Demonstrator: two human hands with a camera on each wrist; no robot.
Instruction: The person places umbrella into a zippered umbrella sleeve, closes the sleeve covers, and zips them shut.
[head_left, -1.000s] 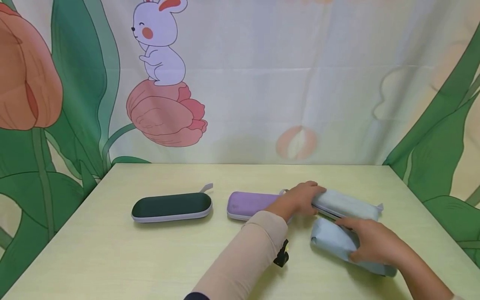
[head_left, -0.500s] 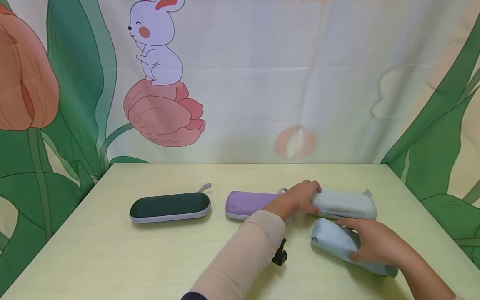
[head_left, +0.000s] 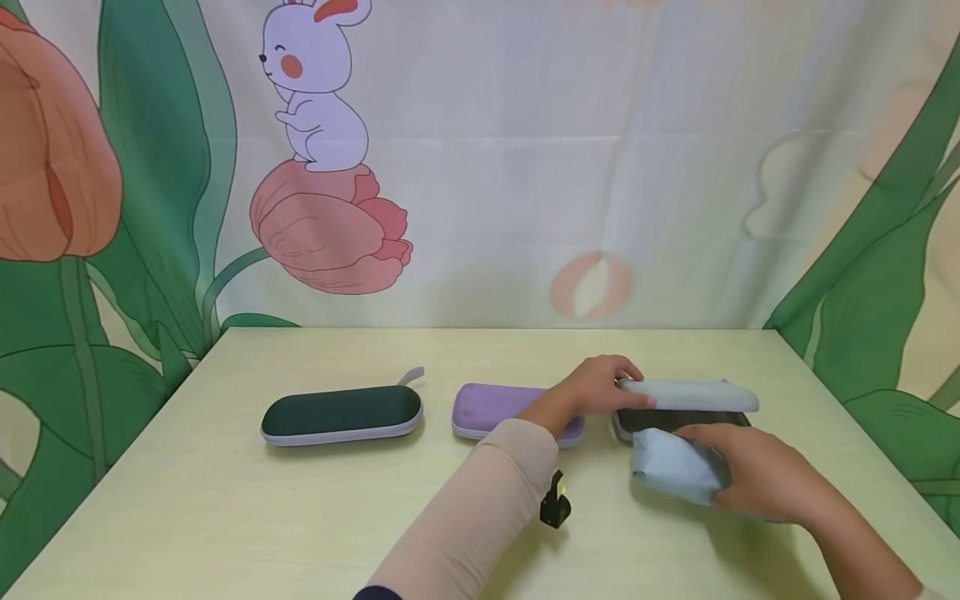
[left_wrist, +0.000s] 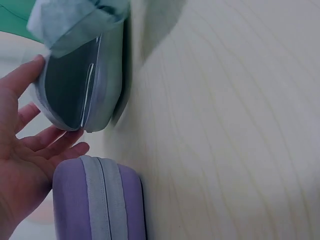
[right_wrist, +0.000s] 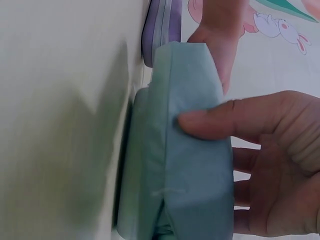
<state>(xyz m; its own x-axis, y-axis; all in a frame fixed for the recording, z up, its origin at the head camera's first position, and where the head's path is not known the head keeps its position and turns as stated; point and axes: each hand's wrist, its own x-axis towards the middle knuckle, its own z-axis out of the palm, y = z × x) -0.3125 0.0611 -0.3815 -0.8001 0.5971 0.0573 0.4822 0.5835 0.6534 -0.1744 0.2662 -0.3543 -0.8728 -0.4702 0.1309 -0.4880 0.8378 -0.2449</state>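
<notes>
A pale grey-green hard zip case (head_left: pixel 622 427) lies at the table's right with its lid (head_left: pixel 693 396) raised, showing a dark inside. My left hand (head_left: pixel 600 385) holds the lid by its left end; in the left wrist view its thumb presses the lid's edge (left_wrist: pixel 42 95). In front of the case, my right hand (head_left: pixel 757 471) grips a light blue wrapped packet (head_left: pixel 675 467), thumb on the near side. The packet (right_wrist: pixel 195 165) has folded creases and overlaps the case opening in the left wrist view. Its right part is hidden behind the right hand.
A purple zip case (head_left: pixel 498 407) lies just left of the pale one, partly behind the left forearm. Farther left is a dark green zip case (head_left: pixel 341 412) with a grey strap. A small black device (head_left: pixel 555 504) shows beside the left sleeve. A printed curtain (head_left: pixel 487 167) hangs behind the table.
The pale case has turned straighter, and its lid has swung up under my left hand. My right hand has lifted the packet slightly and brought it closer to the case.
</notes>
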